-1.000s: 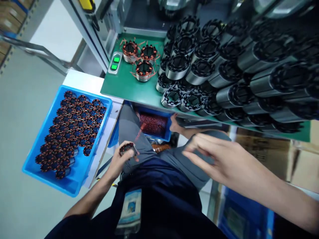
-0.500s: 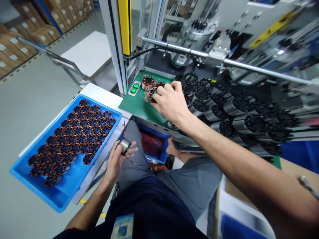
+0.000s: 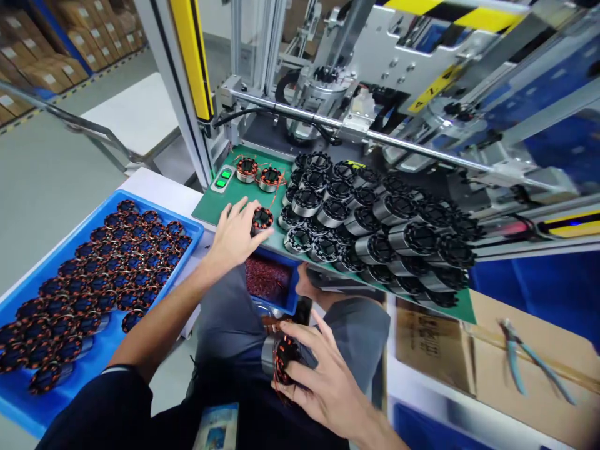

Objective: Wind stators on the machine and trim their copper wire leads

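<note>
My left hand [image 3: 235, 234] is at the front edge of the green mat [image 3: 210, 203], its thumb and fingers around a copper-wound stator [image 3: 262, 219]. Above my lap, my right hand [image 3: 323, 375] grips another wound stator [image 3: 276, 359] with a silvery side and red-orange windings. Two more wound stators, one on the left [image 3: 246, 169] and one on the right [image 3: 270, 179], stand on the mat with loose copper wires. Beside them, stacked black-and-silver cores [image 3: 335, 211] cover the mat's right part. A blue tray [image 3: 105, 369] at the left holds rows of wound stators.
Behind the mat is a machine with a metal rail [image 3: 319, 119] and an upright yellow bar [image 3: 192, 59]. Green-lit buttons [image 3: 223, 179] sit at the mat's left. A blue bin [image 3: 295, 287] of red bits is below. Pliers [image 3: 529, 356] lie on cardboard at the right.
My right hand has come from the mat down to my lap and now holds a stator. My left hand has risen from my lap to a stator at the mat's edge. The view has shifted right.
</note>
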{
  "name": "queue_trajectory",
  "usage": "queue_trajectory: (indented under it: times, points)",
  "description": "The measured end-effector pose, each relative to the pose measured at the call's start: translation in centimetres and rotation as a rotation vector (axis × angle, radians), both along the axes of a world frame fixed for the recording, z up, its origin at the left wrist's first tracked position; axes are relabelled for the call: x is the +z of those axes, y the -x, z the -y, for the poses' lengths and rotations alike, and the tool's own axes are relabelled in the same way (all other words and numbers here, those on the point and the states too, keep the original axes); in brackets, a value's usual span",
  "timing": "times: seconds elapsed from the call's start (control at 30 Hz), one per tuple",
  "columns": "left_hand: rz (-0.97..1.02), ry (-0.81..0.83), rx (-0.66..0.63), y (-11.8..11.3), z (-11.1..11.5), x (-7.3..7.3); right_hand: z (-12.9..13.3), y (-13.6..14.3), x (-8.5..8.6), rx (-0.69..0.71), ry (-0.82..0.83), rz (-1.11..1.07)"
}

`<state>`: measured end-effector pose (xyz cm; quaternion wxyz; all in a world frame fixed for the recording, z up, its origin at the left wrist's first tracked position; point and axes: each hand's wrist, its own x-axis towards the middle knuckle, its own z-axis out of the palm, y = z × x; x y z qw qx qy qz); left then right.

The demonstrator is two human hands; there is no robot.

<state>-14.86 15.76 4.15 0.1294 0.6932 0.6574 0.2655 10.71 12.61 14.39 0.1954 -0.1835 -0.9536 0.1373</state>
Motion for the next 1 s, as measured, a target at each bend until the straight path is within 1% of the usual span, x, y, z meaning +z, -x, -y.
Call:
queue_trajectory:
  times: [0.03, 0.07, 0.1, 0.13, 0.17, 0.2, 0.23, 0.27, 0.33, 0.37, 0.4, 0.43, 0.5, 0.53, 0.63, 0.73, 0.83, 0.93, 1.0]
  points:
    - [-0.042, 0.013, -0.010, -0.1, -0.8, 0.1, 1.7, -1.4, -1.5, -0.006, 0.020, -0.016]
    - [-0.080, 0.006, -0.009, -0.2, -1.0, 0.3, 3.6, -3.1, -3.2, -0.023, 0.038, -0.037]
    - [-0.108, -0.024, 0.000, -0.3, -0.6, 0.6, 5.7, -4.8, -4.9, -0.058, 0.057, -0.062]
    - [-0.115, -0.075, 0.005, -0.5, 0.4, 0.8, 7.7, -6.5, -6.4, -0.125, 0.078, -0.102]
    - [-0.095, -0.130, -0.001, -0.8, 1.8, 1.1, 9.4, -8.0, -7.7, -0.220, 0.101, -0.150]
    - [-0.032, -0.163, -0.036, -1.4, 3.5, 1.3, 10.9, -9.3, -8.7, -0.306, 0.132, -0.174]
    - [0.072, -0.148, -0.120, -2.1, 5.4, 1.5, 11.9, -10.3, -9.2, -0.367, 0.169, -0.169]
    - [0.213, -0.033, -0.250, -3.0, 7.4, 1.5, 12.4, -11.1, -9.3, -0.404, 0.205, -0.155]
    - [0.513, 0.369, -0.510, -5.3, 10.7, 1.2, 12.1, -12.1, -8.7, -0.392, 0.259, -0.110]
    - [0.609, 0.505, -0.589, -6.7, 12.0, 1.0, 11.5, -12.3, -8.2, -0.361, 0.264, -0.103]
    - [0.677, 0.584, -0.619, -8.0, 12.9, 0.7, 10.8, -12.3, -7.6, -0.328, 0.262, -0.092]
    - [0.723, 0.606, -0.613, -9.3, 13.6, 0.4, 10.1, -12.1, -7.1, -0.291, 0.251, -0.081]
    - [0.788, 0.532, -0.549, -11.1, 14.0, 0.1, 8.9, -11.3, -6.1, -0.241, 0.231, -0.050]
    - [0.811, 0.482, -0.521, -11.5, 13.9, 0.2, 8.5, -10.9, -5.7, -0.228, 0.222, -0.041]
    - [0.779, 0.321, -0.494, -11.4, 13.4, 0.8, 7.9, -10.1, -4.8, -0.206, 0.236, -0.079]
    - [0.735, 0.191, -0.495, -10.4, 13.4, 1.3, 7.6, -10.4, -4.7, -0.193, 0.390, -0.212]
    - [0.801, 0.114, -0.514, -10.0, 13.7, 0.9, 7.7, -11.2, -4.7, -0.227, 0.553, -0.356]
    - [0.864, 0.108, -0.502, -10.2, 13.9, 0.0, 8.5, -11.4, -4.6, -0.282, 0.636, -0.358]
    - [0.898, 0.071, -0.468, -10.5, 14.0, -0.5, 9.4, -11.2, -4.5, -0.332, 0.644, -0.321]
